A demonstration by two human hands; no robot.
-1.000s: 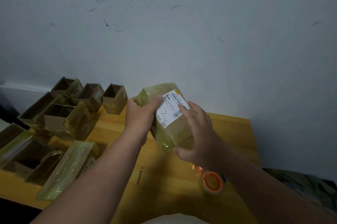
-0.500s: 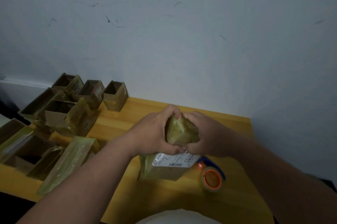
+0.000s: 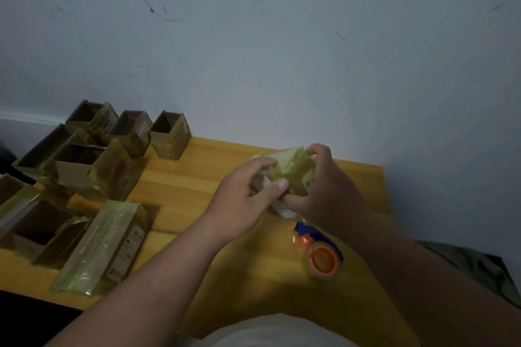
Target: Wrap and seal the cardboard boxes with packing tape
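Hands, left (image 3: 242, 202) and right (image 3: 324, 186), now grip the tape-wrapped box (image 3: 293, 174) lowered over the table (image 3: 197, 177), pressing tape flat

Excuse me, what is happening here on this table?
A person is packing boxes. Both the left hand and the right hand grip a small tape-wrapped box above the yellow table. The tape dispenser lies untouched near the right forearm. Open boxes and one wrapped box sit on the left.

head-worn view, looking forward and down, close over wooden table (image 3: 174, 200); wall (image 3: 282, 50) behind
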